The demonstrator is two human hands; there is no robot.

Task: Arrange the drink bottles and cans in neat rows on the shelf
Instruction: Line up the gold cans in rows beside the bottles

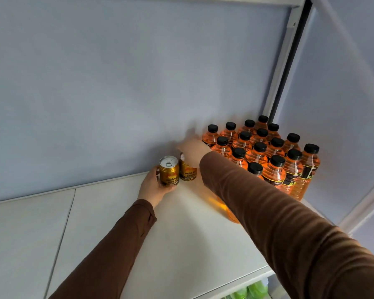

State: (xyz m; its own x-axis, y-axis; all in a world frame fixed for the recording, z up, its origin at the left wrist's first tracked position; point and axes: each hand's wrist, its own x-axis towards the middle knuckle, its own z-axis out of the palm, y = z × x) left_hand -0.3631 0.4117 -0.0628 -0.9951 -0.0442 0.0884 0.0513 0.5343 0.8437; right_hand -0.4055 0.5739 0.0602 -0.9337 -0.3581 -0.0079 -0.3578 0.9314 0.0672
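Left hand [152, 186]: fingers curled round the near gold can [169, 171], holding it upright on the shelf [117, 223].
Right hand [193, 151]: reaching in from the right, gripping the top of the far gold can [187, 170]; fingers themselves mostly blurred.
Two cans: side by side, just about touching, close to the back wall [117, 83].
Orange bottles [266, 152]: just right of the right hand's fingers, standing upright in tight rows in the back right corner, black caps on all.
Sleeves: brown on both arms; right sleeve [279, 212] crossing in front of the nearest bottles.
Green packaging [248, 291]: below the shelf's front edge, well behind both hands, details too blurred to tell.
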